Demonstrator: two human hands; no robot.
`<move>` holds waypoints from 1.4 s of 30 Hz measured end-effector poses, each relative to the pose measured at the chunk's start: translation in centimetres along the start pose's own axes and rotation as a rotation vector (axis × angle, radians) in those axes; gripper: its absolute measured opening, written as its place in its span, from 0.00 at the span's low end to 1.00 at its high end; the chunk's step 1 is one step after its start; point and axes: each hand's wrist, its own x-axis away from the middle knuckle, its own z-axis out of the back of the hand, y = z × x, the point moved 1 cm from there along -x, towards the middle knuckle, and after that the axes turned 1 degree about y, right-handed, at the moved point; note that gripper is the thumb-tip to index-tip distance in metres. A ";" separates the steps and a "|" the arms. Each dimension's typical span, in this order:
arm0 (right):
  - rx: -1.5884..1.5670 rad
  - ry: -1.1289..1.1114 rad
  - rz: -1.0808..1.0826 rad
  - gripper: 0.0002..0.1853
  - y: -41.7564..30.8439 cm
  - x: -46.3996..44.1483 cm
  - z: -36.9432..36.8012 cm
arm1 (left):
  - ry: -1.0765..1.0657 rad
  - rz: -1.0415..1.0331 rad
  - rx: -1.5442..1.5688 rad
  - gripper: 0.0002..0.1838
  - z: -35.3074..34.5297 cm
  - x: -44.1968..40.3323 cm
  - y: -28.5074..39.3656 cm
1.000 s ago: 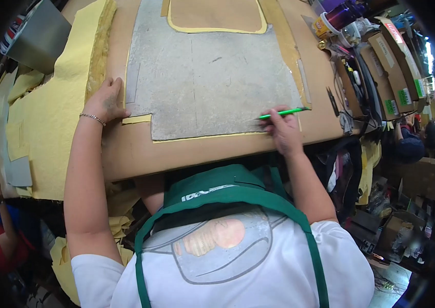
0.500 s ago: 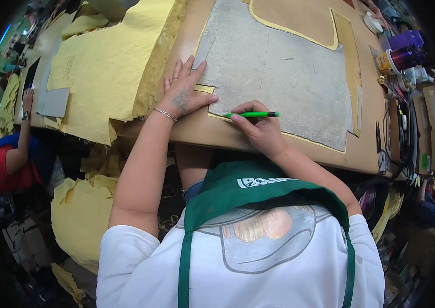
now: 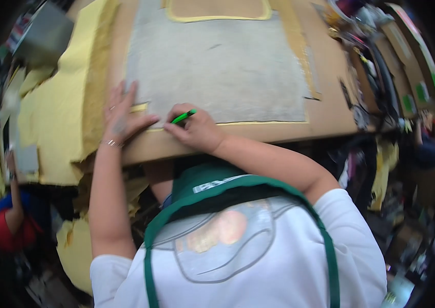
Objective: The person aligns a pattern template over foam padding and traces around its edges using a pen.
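Observation:
A large grey template sheet [image 3: 222, 72] lies flat, with thin margins of yellow material [image 3: 258, 123] showing along its edges. My left hand [image 3: 121, 117] rests with spread fingers on the sheet's left edge, its thumb near the lower left corner by a small notch. In my right hand [image 3: 197, 129] is a green pen [image 3: 183, 116], pinched between the fingers and tilted. That hand sits at the sheet's near edge, just right of my left thumb. The pen's tip is hidden behind the fingers.
Thick yellow material [image 3: 63, 102] is piled left of the tan tabletop [image 3: 325, 110]. Tools and cardboard boxes [image 3: 397, 51] crowd the right side. A co-worker in a red top [image 3: 14, 220] is at far left. Yellow pieces [image 3: 76, 251] hang below the table.
The head view has shifted, so the table and both hands appear further left. My right hand with the pen has come closer to my left thumb along the near edge. My left hand stays spread.

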 end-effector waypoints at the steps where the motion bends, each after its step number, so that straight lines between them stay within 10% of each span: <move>1: -0.002 -0.003 -0.043 0.06 0.2 0.6 1.6 | 0.003 -0.009 0.016 0.55 0.0 0.1 0.2; 20: -0.040 0.440 -0.395 0.04 1.3 13.3 25.4 | -0.019 -0.018 -0.041 0.55 0.4 0.2 0.6; 33: -0.247 0.001 -0.223 0.07 0.0 0.8 1.0 | 0.002 0.045 -0.021 0.55 0.8 0.8 0.8; 42: -0.077 0.012 -0.073 0.08 0.6 -1.0 -2.8 | 0.031 0.033 0.024 0.56 0.1 0.6 0.2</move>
